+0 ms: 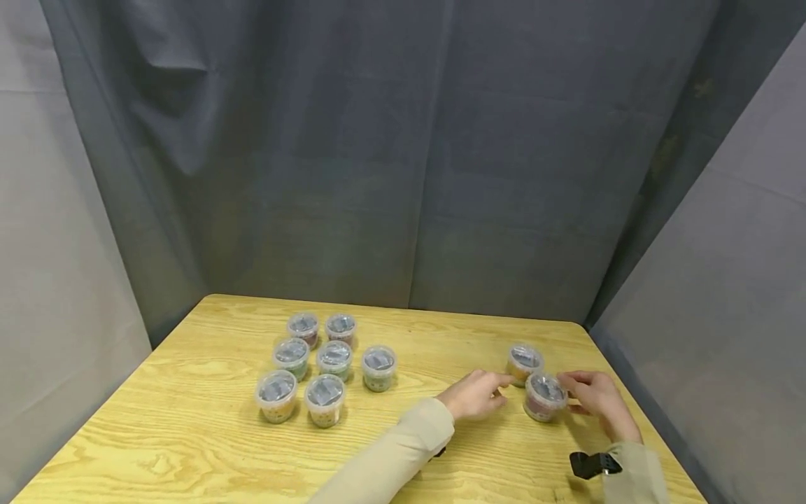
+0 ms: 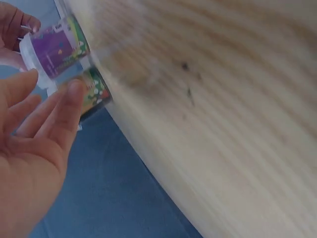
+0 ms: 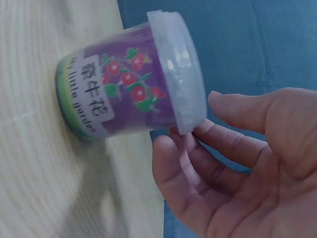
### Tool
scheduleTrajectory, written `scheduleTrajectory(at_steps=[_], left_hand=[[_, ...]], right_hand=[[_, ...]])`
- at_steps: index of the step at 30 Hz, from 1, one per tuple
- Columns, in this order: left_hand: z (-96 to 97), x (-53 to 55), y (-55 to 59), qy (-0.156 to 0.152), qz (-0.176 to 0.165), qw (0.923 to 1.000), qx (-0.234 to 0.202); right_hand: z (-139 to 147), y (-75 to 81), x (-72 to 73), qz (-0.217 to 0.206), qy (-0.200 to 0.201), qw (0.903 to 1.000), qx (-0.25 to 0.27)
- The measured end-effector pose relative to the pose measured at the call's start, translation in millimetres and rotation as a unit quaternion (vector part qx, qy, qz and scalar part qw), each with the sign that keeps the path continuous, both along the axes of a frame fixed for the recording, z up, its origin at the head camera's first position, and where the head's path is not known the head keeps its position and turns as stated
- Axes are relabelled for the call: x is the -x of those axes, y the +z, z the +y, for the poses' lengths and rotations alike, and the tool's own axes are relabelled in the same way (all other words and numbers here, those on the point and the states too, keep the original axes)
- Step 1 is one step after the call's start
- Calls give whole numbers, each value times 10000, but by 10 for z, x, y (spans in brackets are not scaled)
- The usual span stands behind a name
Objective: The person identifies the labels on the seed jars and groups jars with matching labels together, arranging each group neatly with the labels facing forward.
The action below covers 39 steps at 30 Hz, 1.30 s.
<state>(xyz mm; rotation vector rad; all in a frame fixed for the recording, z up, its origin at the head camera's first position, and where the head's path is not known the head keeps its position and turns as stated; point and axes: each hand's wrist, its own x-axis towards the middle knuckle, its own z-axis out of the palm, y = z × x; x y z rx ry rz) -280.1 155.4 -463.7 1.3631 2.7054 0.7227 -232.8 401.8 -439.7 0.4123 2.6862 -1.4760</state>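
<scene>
In the right wrist view a purple plastic tub [image 3: 133, 84] with a clear lid, printed with red flowers and "My little garden", stands on the table. My right hand [image 3: 237, 158] is at its lid edge, thumb and fingers spread; whether the fingertips touch it I cannot tell. Just behind it in the head view stands a tub with an orange label [image 1: 524, 364]. My left hand [image 1: 476, 394] is to the left of these two tubs, fingers stretched toward the orange one. In the left wrist view its fingertips overlap the orange tub [image 2: 94, 91]; contact is unclear.
Several similar lidded tubs stand in a group at the left of the wooden table [image 1: 208, 448], among them a green-labelled tub [image 1: 379, 369] and an orange-labelled tub [image 1: 276, 397]. Dark curtain [image 1: 352, 175] hangs behind the table's far edge, with lighter cloth at both sides.
</scene>
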Motion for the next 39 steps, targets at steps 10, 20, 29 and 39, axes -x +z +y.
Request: scheduleTrajectory(at_steps=[10,20,29,39], left_hand=[[127,-67,-5,-204,-54,9995,246],[68,-120,-4,-65,10,9999,145],[-93,-146,7,105,-34,9992,-392],[-241,-142,-8,365,25,9908,-1303]], right_hand=[[-34,-75,38,-139,124,9993,319],[-209,-45,0,191,142,9993,304],[-342,-26,13,353,31,9988,337],[-579,69,79,880,-200,9908,1004]])
